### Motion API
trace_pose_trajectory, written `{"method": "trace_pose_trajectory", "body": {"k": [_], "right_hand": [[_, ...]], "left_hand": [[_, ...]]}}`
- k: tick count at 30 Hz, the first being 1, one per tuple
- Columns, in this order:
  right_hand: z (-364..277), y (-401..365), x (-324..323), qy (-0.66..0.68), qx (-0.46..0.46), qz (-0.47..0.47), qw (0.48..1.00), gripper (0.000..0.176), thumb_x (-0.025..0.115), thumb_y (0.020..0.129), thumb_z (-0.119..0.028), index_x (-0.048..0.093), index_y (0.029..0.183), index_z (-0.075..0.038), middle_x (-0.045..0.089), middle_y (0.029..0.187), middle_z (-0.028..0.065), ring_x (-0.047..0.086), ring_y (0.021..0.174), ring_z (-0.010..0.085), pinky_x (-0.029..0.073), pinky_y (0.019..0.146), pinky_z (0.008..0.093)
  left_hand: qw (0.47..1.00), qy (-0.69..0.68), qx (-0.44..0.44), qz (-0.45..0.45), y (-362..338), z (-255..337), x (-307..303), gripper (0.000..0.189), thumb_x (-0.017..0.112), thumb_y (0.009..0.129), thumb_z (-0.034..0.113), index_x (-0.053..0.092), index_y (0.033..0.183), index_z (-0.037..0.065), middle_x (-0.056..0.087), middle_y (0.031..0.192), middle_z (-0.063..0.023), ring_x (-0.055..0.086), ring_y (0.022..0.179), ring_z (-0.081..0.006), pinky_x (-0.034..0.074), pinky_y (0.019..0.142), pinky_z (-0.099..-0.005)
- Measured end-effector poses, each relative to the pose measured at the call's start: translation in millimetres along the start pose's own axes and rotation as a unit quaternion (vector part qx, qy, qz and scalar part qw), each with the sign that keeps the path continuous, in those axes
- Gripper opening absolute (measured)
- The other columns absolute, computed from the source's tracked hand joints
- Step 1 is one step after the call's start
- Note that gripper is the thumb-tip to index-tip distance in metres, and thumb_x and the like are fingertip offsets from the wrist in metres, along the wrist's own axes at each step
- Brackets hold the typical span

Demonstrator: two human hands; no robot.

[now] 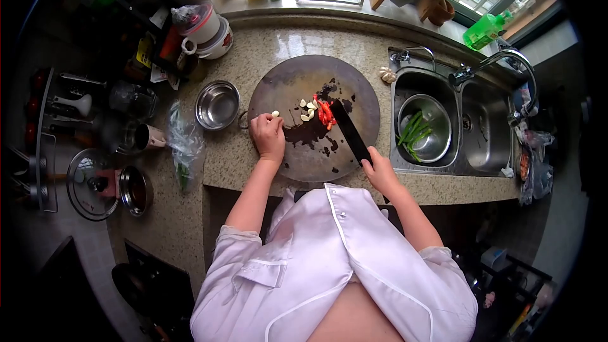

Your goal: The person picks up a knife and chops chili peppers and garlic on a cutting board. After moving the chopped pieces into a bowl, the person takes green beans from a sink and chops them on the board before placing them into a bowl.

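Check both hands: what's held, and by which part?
The right hand grips the cleaver by its handle, blade over the round cutting board. The left hand holds a garlic clove at its fingertips, against the board.

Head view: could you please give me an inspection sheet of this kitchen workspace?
Surface: stone counter bearing a round, stained board.
Job's things: garlic and red chili on the board; knife blade resting beside them.
Clutter: steel bowl, bag and mug left of the board.
Hands: left hand holds a clove at its fingertips; right hand grips the knife handle.
Cables: nothing seen.
Surroundings: sink with green chilies in a second bowl; green bottle on the sill.
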State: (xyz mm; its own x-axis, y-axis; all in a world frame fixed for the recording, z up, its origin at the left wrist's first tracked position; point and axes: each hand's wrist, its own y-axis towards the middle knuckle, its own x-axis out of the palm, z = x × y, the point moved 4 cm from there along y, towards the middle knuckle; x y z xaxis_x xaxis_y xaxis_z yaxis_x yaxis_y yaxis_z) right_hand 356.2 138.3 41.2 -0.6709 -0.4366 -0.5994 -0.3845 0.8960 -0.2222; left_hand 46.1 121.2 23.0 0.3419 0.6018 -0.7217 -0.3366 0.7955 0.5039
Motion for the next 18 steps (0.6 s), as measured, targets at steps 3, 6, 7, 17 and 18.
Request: {"method": "trace_pose_trajectory", "body": {"k": [3, 6, 7, 17, 18], "right_hand": [[5, 1, -1, -0.005, -0.027, 0.018, 0.999, 0.024, 0.058, 0.091, -0.013, 0.051, 0.11, 0.0, 0.062, 0.078, 0.0284, 0.061, 0.079, 0.0478, 0.047, 0.065, 0.0494], [10, 0, -4, 0.02, 0.037, -0.004, 0.999, 0.025, 0.059, 0.091, -0.013, 0.051, 0.109, 0.001, 0.064, 0.077, 0.0258, 0.063, 0.069, 0.0428, 0.047, 0.064, 0.0467], [25, 1, 3, 0.019, 0.036, -0.003, 0.999, 0.025, 0.059, 0.091, -0.013, 0.051, 0.109, 0.001, 0.064, 0.077, 0.0258, 0.063, 0.069, 0.0428, 0.047, 0.064, 0.0467], [16, 17, 29, 0.363, 0.206, -0.154, 0.896, 0.022, 0.048, 0.1, -0.016, 0.043, 0.121, -0.013, 0.043, 0.062, -0.0012, 0.041, 0.046, 0.0091, 0.04, 0.044, 0.0274], [11, 24, 34, 0.35, 0.204, -0.168, 0.899, 0.026, 0.048, 0.1, -0.016, 0.042, 0.125, -0.013, 0.043, 0.062, -0.0009, 0.041, 0.045, 0.0092, 0.04, 0.044, 0.0277]], "left_hand": [[0.999, -0.007, 0.0, 0.037, 5, 11, 6, 0.005, 0.071, 0.077, 0.004, 0.068, 0.082, 0.005, 0.057, 0.089, -0.0079, 0.053, 0.089, -0.0293, 0.045, 0.079, -0.0404], [0.999, -0.044, 0.017, -0.01, 4, 28, 16, 0.011, 0.069, 0.08, 0.004, 0.071, 0.091, 0.004, 0.062, 0.095, -0.0093, 0.057, 0.093, -0.0295, 0.047, 0.082, -0.0399], [0.996, -0.086, 0.029, -0.021, 5, 36, 22, 0.017, 0.068, 0.081, 0.004, 0.069, 0.099, 0.002, 0.063, 0.1, -0.0111, 0.057, 0.098, -0.0321, 0.047, 0.085, -0.0408], [0.987, -0.068, -0.035, -0.143, 8, 61, 99, 0.061, 0.043, 0.101, 0.032, 0.031, 0.145, -0.008, 0.032, 0.149, -0.0312, 0.027, 0.141, -0.0436, 0.018, 0.117, -0.0499], [0.987, -0.068, -0.034, -0.144, 7, 64, 102, 0.061, 0.043, 0.101, 0.032, 0.031, 0.145, -0.008, 0.032, 0.149, -0.0312, 0.027, 0.141, -0.0436, 0.018, 0.117, -0.0499]]}}
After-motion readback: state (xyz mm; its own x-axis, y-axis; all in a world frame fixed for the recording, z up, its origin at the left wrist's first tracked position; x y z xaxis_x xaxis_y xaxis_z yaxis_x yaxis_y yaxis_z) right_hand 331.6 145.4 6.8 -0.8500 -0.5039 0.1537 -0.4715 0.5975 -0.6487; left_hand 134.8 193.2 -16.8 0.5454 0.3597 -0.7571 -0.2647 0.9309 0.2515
